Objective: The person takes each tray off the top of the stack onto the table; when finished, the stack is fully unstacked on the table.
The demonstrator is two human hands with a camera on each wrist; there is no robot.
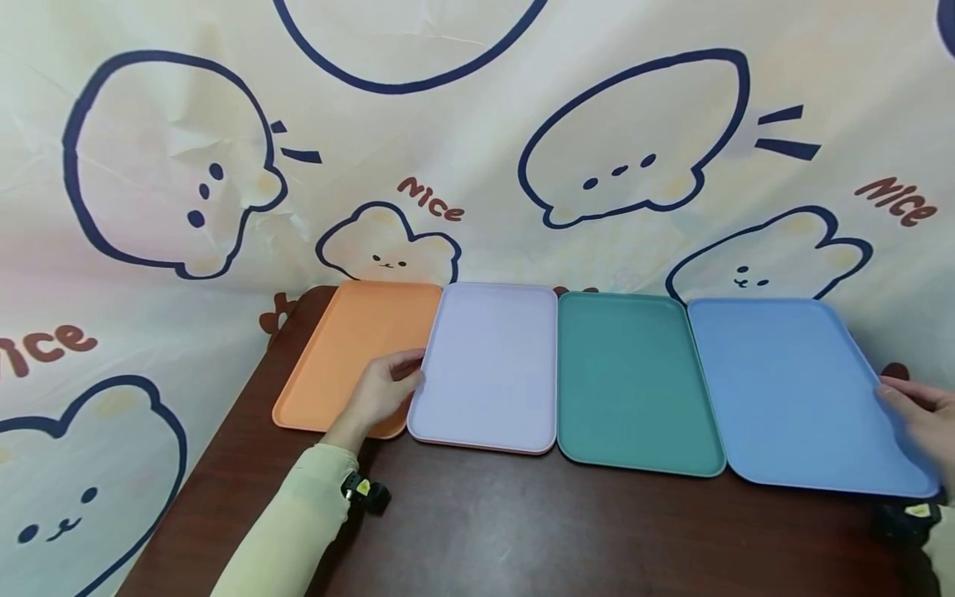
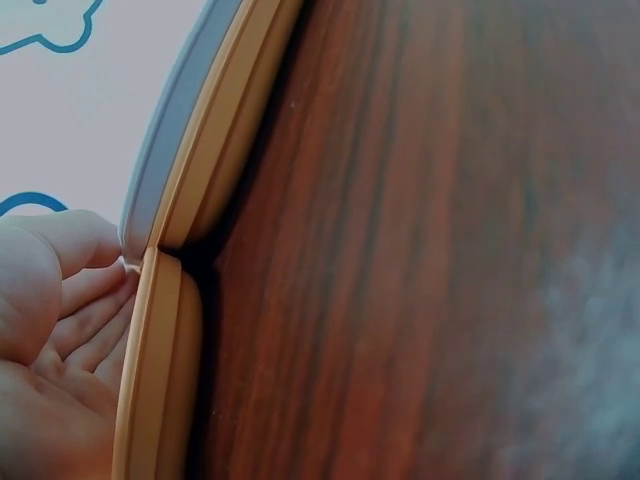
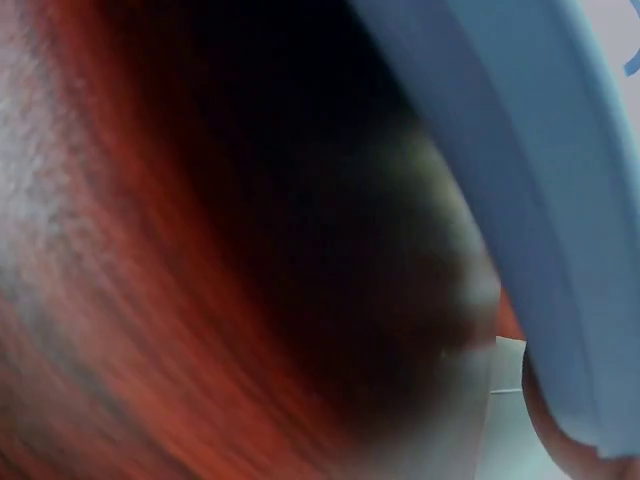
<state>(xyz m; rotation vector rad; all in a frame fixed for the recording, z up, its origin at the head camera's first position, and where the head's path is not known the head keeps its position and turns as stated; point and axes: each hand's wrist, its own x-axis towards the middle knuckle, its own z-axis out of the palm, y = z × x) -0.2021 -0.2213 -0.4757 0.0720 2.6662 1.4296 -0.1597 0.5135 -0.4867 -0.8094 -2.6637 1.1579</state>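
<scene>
The two hands are working well apart, each pinching an outer edge of a row of trays. The left hand [image 1: 382, 385] is reaching over the orange tray [image 1: 339, 361] and gripping the near side of the lavender tray [image 1: 488, 369] between thumb and fingers. An orange-toned rim [image 2: 225, 130] is showing directly beneath the lavender one, so the lavender tray is apparently resting on another and standing higher than its neighbour, probably giving the thumb its purchase. The right hand [image 1: 925, 414] is clasping the right side of the blue tray [image 1: 798, 390], thumb on top; that side is seemingly overhanging the bench [image 1: 485, 531], leaving room for fingers underneath. The green tray [image 1: 634, 381] is lying untouched between lavender and blue, and the close, flat spacing is likely leaving the outer edges easiest to grasp.
</scene>
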